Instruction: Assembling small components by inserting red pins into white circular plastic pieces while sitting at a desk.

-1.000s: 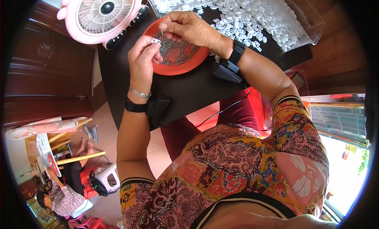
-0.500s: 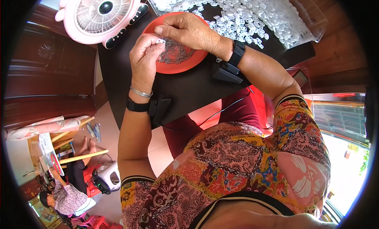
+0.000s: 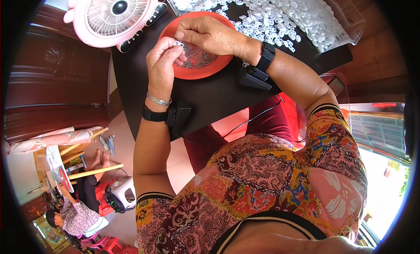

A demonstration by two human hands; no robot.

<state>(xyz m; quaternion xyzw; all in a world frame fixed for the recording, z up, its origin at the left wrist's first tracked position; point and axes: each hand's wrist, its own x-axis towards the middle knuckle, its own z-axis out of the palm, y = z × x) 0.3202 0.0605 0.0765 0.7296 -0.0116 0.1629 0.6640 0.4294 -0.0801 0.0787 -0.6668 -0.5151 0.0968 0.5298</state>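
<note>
Pink fan (image 3: 120,11) at 10 o'clock from the red bowl (image 3: 197,73). Left hand (image 3: 161,61) at the bowl's 9, thumb and finger pinched on a small white piece (image 3: 178,44). Right hand (image 3: 214,37) over grey bits (image 3: 205,58), fingertips nearly together, can't tell if holding anything. Loose white pieces (image 3: 271,28) at 2.

The basin (image 3: 199,73) is smooth orange plastic; its grey pins (image 3: 202,59) look metallic, though they are too small to be sure. The clips (image 3: 266,23) are glossy plastic, the desk (image 3: 214,98) matt, the cabinet (image 3: 65,77) polished wood.
</note>
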